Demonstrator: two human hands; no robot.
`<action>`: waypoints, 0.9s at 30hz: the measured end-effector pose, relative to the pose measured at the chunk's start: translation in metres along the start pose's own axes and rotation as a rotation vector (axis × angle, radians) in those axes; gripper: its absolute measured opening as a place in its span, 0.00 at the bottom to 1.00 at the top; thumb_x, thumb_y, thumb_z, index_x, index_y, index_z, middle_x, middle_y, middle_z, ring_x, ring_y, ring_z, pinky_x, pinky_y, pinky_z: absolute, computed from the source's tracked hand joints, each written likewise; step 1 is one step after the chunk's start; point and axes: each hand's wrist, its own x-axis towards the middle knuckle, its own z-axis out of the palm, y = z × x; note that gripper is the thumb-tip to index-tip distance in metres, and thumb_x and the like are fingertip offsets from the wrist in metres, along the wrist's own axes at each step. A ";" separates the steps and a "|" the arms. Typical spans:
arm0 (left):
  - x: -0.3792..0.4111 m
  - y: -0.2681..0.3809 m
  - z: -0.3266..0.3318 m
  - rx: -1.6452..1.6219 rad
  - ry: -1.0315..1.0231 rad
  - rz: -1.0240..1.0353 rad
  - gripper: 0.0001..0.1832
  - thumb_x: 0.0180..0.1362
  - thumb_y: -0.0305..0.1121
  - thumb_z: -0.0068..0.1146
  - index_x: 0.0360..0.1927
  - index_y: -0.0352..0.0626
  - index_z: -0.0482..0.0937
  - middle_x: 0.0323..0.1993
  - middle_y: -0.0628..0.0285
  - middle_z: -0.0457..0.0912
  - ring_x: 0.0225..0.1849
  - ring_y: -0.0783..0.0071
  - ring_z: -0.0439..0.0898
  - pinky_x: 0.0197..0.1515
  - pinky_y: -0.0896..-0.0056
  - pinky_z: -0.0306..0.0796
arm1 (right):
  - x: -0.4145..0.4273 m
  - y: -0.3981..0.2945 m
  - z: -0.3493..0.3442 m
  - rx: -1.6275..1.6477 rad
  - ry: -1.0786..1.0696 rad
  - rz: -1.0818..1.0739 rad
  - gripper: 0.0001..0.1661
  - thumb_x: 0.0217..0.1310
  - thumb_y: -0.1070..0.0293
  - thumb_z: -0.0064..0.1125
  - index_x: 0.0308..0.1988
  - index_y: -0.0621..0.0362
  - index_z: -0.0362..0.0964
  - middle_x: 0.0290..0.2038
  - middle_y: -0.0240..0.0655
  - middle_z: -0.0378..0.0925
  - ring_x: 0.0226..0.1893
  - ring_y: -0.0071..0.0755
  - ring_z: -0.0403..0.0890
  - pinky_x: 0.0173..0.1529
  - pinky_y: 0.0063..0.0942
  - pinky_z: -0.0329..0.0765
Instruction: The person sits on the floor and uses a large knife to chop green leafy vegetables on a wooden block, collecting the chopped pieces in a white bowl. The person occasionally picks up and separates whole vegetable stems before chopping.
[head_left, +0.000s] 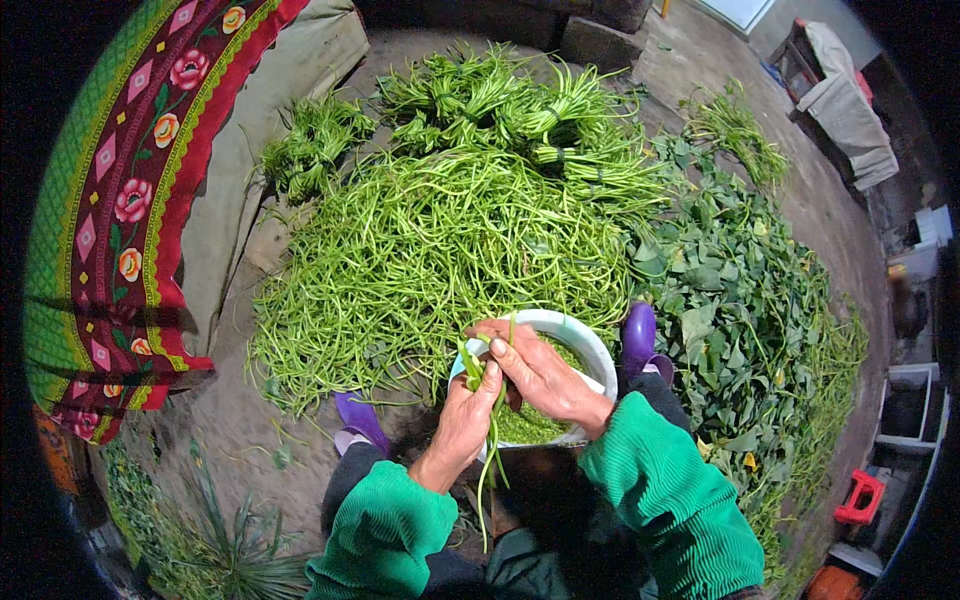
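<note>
Both my hands meet over a round white bucket (600, 352) that holds small chopped green bits (529, 427). My left hand (465, 409) grips a few long green stems (491, 450) between thumb and fingers; their ends hang down below the hand. The thumb and fingers of my right hand (544, 371) close on the same stems near their upper part. Some of its fingers are hidden. In front of the bucket spreads a wide heap of loose green stems (450, 232). Tied bundles of stems (480, 97) lie behind that heap.
A pile of green leaves (720, 285) lies on the right. My purple shoes (639, 334) flank the bucket. At left, a flowered red and green cloth (142, 187) hangs over an edge. Long narrow leaves (236, 547) lie at lower left, and a red plastic stool (860, 497) stands far right.
</note>
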 end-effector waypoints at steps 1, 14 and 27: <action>-0.003 0.007 0.000 -0.025 -0.032 -0.048 0.18 0.63 0.43 0.43 0.42 0.37 0.69 0.27 0.66 0.71 0.27 0.78 0.70 0.33 0.74 0.69 | -0.003 -0.008 -0.003 0.219 -0.124 0.162 0.22 0.68 0.59 0.35 0.53 0.62 0.63 0.40 0.38 0.72 0.37 0.29 0.76 0.41 0.25 0.73; -0.010 0.015 -0.007 -0.168 -0.331 -0.246 0.13 0.63 0.39 0.43 0.36 0.38 0.68 0.22 0.66 0.68 0.22 0.78 0.68 0.30 0.71 0.71 | -0.001 -0.006 -0.017 0.025 0.069 -0.254 0.09 0.52 0.73 0.56 0.36 0.64 0.74 0.32 0.38 0.75 0.32 0.30 0.75 0.36 0.25 0.72; -0.005 0.002 -0.037 0.119 -0.319 -0.446 0.17 0.57 0.27 0.48 0.51 0.40 0.65 0.43 0.61 0.70 0.45 0.71 0.72 0.47 0.73 0.68 | -0.005 -0.010 0.002 -0.179 0.023 -0.531 0.25 0.61 0.62 0.45 0.54 0.66 0.61 0.54 0.52 0.64 0.57 0.52 0.64 0.60 0.41 0.61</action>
